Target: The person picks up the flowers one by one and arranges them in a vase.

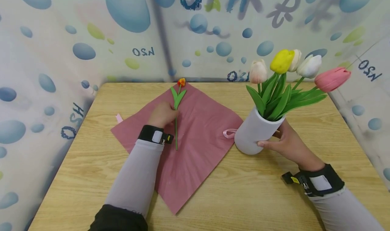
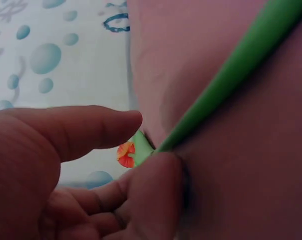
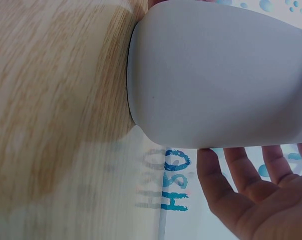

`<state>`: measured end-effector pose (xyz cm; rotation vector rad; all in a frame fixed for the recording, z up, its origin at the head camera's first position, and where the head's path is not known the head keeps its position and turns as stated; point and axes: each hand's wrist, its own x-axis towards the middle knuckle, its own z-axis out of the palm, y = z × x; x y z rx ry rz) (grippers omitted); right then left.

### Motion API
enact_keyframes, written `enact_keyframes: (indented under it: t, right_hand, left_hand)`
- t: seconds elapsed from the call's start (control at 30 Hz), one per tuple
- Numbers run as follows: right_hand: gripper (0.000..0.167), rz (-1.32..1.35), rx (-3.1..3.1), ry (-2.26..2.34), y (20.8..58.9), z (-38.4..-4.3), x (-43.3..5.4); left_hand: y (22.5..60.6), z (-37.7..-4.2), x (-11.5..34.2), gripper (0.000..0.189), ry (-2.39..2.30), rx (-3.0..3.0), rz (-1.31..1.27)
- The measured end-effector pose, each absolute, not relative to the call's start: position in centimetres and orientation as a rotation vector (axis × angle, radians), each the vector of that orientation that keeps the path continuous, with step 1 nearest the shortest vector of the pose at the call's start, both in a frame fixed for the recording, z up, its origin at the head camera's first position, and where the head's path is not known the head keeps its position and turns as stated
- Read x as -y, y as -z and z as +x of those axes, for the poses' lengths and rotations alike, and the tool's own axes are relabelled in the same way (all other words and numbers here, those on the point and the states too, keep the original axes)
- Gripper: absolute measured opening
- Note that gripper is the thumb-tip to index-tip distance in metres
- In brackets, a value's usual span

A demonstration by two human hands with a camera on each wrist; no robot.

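Note:
An orange-red tulip (image 1: 181, 82) with a green stem lies on a mauve sheet of wrapping paper (image 1: 198, 139). Over its stem is my left hand (image 1: 164, 114); in the left wrist view the thumb (image 2: 110, 125) stands apart from the index finger, whose tip is right at the green stem (image 2: 216, 95). My right hand (image 1: 286, 144) grips a white vase (image 1: 254, 131) low on its side, thumb in front and fingers (image 3: 241, 170) against the other side. Pink, yellow and white tulips (image 1: 281, 61) with green leaves fill the vase, whose base is at the table.
A pink ribbon loop (image 1: 230, 133) sticks out from under the paper's right corner, close to the vase. Another bit of ribbon (image 1: 119, 118) shows at the left corner. The wooden table (image 1: 243, 197) ends at a printed backdrop (image 1: 195, 44) behind.

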<state>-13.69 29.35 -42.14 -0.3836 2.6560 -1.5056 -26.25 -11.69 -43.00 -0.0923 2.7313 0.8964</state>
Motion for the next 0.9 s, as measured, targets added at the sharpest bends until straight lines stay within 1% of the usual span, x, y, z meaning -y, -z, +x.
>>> enact_keyframes:
  t: [0.13, 0.37, 0.57, 0.9]
  right_hand:
    - [0.093, -0.383, -2.660, 1.501, 42.08, -13.76, -29.32]
    - [0.091, -0.398, -2.662, 1.511, 42.05, -13.84, -29.38]
    - [0.092, -0.396, -2.663, 1.509, 42.04, -13.79, -29.44]
    - [0.094, -0.388, -2.648, 1.509, 42.03, -13.66, -29.36]
  left_hand:
    - [43.35, -26.39, 11.67, 0.030, -0.877, -2.729, -0.091]
    - [43.92, -26.61, 11.59, 0.030, -0.875, -2.741, -0.098]
    - [43.81, -26.65, 11.57, 0.032, -0.911, -2.739, -0.125]
    - [43.47, -26.49, 11.76, 0.023, -0.979, -2.724, -0.072]
